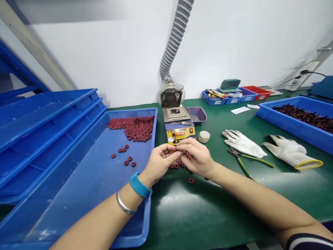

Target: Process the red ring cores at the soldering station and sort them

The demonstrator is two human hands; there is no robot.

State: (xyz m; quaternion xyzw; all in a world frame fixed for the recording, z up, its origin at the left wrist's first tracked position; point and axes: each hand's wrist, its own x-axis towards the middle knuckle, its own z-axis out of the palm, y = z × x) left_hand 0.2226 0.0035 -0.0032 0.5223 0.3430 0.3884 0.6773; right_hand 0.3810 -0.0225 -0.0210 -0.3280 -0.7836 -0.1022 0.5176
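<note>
My left hand (160, 160) and my right hand (197, 157) meet just in front of the solder pot (179, 130), fingertips pinched together. Whatever they pinch is hidden by the fingers. Beneath and between the hands lies a cluster of small red and black ring-shaped motor stators (176, 166) on the green table. A single stator (191, 181) sits apart, nearer to me. The solder pot has a lit red display and a square heated opening on top. On my left, a large blue tray (99, 187) holds a heap of the same stators (135, 127) and several loose ones.
Stacked blue trays (52, 128) stand at far left. A grey exhaust hose (174, 41) hangs behind the pot. Right of it are a purple bin (199, 114), a round pale tin (204, 136), green-handled cutters (241, 163), white gloves (243, 143) and a blue tray (291, 119) of dark parts.
</note>
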